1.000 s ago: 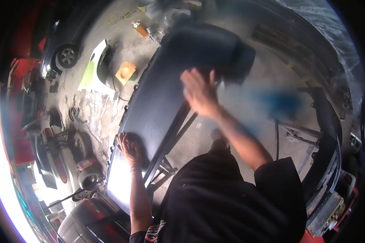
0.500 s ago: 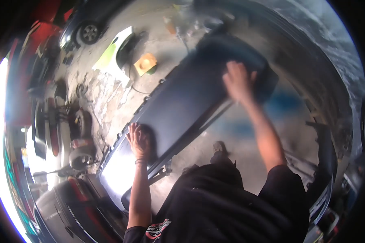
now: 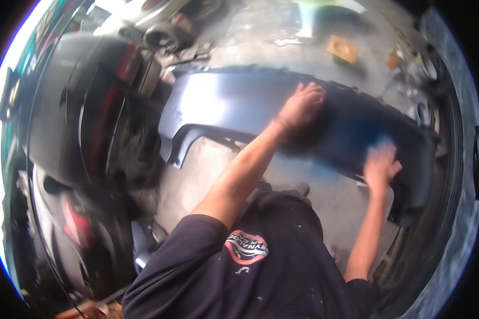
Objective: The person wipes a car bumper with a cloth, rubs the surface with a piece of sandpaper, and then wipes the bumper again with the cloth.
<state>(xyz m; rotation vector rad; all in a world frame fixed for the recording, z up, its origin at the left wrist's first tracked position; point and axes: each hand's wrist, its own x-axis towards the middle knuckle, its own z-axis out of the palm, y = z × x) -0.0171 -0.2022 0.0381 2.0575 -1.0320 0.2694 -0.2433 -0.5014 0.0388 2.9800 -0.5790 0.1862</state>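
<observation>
Both hands were at a long dark panel

The left hand [image 3: 303, 105] lay on the panel [image 3: 239, 101], fingers loosely bent, gripping nothing visible; the right hand [image 3: 380, 164], blurred, was open over its near side, contact unclear. The panel stretched across the view above the floor [image 3: 199, 173]. Beyond it lay an orange block [image 3: 342, 49] and a tyre [image 3: 161, 38]

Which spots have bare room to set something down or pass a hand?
Bare: the panel left of the left hand; the floor between panel, left arm and dark bodywork. Crowded: beyond the panel's upper right edge, with clutter.
</observation>
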